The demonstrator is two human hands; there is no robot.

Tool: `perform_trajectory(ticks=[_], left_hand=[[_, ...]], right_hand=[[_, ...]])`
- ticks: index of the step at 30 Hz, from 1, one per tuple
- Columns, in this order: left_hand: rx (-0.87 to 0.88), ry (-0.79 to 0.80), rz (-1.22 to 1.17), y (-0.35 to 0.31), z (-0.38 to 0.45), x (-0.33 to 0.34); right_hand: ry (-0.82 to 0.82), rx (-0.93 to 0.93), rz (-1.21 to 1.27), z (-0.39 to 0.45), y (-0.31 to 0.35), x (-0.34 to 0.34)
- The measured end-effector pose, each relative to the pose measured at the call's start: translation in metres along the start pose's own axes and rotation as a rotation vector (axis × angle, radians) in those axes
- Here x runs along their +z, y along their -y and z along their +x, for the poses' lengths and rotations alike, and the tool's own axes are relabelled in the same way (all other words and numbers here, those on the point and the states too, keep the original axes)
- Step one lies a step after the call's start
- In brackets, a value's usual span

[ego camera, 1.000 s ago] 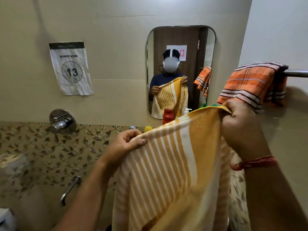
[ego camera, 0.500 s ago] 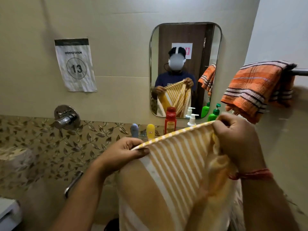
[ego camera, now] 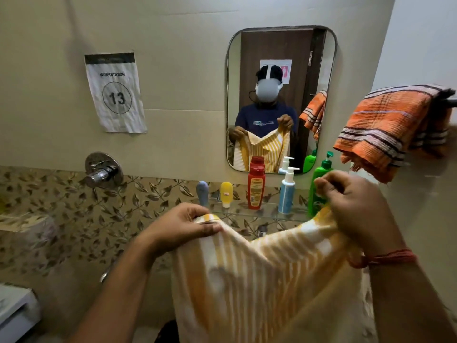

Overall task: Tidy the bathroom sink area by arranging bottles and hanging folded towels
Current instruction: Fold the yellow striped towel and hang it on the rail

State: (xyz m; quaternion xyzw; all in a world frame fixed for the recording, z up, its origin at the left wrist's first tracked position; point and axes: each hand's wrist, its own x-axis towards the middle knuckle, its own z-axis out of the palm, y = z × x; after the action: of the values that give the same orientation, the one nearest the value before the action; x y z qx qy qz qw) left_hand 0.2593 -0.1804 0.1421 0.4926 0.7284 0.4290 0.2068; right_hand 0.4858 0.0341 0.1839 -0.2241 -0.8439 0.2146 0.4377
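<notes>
Soft yellow-white striped towel (ego camera: 267,280) hung slack between both hands, low front; left hand (ego camera: 183,226) and right hand (ego camera: 356,209) apart, each pinching a top corner; ribbed orange towel (ego camera: 385,127) draped on rail; plastic bottles (ego camera: 256,186) upright on glass shelf

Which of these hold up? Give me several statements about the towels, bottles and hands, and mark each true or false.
1. Both hands grip the yellow striped towel: left hand, right hand. True.
2. The orange striped towel lies on the glass shelf. False: it hangs over the rail on the right wall.
3. The red bottle stands on the shelf below the mirror. True.
4. The wall sign reads 31. False: it reads 13.
</notes>
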Motion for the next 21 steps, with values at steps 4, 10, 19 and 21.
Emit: perform_trajectory(ticks=[4, 10, 19, 21], left_hand=[[0.164, 0.108, 0.065, -0.032, 0.018, 0.029], [0.001, 0.180, 0.130, -0.020, 0.022, 0.013], [0.206, 0.011, 0.039, -0.040, 0.041, 0.039], [0.234, 0.028, -0.001, -0.042, 0.045, 0.037]], right_hand=[[0.643, -0.102, 0.048, -0.012, 0.037, 0.040], [0.290, -0.025, -0.099, -0.005, 0.000, 0.036], [0.389, -0.108, 0.003, -0.006, 0.026, 0.059], [0.530, -0.112, 0.138, -0.003, 0.028, 0.058]])
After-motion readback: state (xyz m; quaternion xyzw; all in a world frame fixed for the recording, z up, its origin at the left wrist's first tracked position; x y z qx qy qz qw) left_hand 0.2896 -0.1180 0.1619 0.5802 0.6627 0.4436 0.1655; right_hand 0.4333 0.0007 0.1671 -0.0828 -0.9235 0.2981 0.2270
